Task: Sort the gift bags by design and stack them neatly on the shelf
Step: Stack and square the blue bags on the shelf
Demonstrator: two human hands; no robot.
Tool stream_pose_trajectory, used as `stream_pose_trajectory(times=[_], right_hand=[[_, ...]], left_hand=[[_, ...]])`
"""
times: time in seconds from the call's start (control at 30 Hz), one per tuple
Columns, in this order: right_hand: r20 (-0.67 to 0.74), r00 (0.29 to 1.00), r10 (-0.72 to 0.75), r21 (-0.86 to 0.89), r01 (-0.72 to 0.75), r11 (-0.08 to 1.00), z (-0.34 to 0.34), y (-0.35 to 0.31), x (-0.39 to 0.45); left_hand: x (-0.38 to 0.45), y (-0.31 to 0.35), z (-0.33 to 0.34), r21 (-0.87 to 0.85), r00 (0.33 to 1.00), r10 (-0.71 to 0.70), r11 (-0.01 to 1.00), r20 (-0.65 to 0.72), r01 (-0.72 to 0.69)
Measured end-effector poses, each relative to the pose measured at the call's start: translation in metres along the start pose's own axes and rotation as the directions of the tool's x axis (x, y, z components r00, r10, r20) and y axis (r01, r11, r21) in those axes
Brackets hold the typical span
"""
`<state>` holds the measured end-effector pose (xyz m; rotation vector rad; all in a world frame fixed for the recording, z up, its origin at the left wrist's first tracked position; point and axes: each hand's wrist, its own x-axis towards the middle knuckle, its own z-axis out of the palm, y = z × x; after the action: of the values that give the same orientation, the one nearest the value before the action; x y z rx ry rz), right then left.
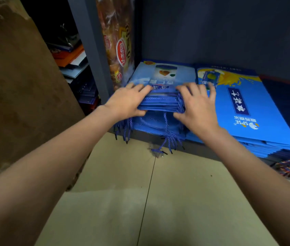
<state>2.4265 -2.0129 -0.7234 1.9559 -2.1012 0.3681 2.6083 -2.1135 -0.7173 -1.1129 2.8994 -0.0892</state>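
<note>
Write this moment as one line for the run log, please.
step: stacking | left hand: grips bag bundle | right hand: grips same bundle | place: shelf, left of SPSE bag pile

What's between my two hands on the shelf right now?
In the head view, the stack of flat blue paper gift bags with rope handles; both hands grip its near edge.

Both hands, L (129, 102) & R (196, 103), grip blue gift-bag stack (162, 103) on shelf (202, 150).

Head-worn, forward-down, close over shelf (202, 150)
</note>
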Motion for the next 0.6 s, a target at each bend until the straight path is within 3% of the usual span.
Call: stream_pose_trajectory(times=[0.23,0.33,0.43,0.53,0.6], right_hand=[[0.081,0.995,-0.061,0.081,0.055,0.995,-0.010,0.007,0.001],[0.025,0.994,-0.110,0.104,0.107,0.989,-0.009,0.008,-0.009],[0.014,0.983,-0.182,-0.042,0.183,0.982,0.000,0.009,-0.019],[-0.102,0.979,-0.177,-0.126,0.164,0.978,0.005,0.015,-0.009],[-0.166,0.974,-0.156,-0.099,0.141,0.985,0.002,0.014,0.001]], left_hand=[[0.003,-0.004,-0.009,0.069,0.999,0.038,0.997,0.012,-0.039],[0.005,-0.007,-0.011,0.032,0.999,0.040,0.999,-0.021,-0.039],[0.005,-0.006,-0.009,0.044,0.998,0.059,0.997,-0.022,-0.058],[0.004,-0.007,-0.006,0.070,0.994,0.090,0.994,-0.056,-0.086],[0.000,-0.009,-0.003,0.056,0.985,0.090,0.995,-0.148,-0.082]])
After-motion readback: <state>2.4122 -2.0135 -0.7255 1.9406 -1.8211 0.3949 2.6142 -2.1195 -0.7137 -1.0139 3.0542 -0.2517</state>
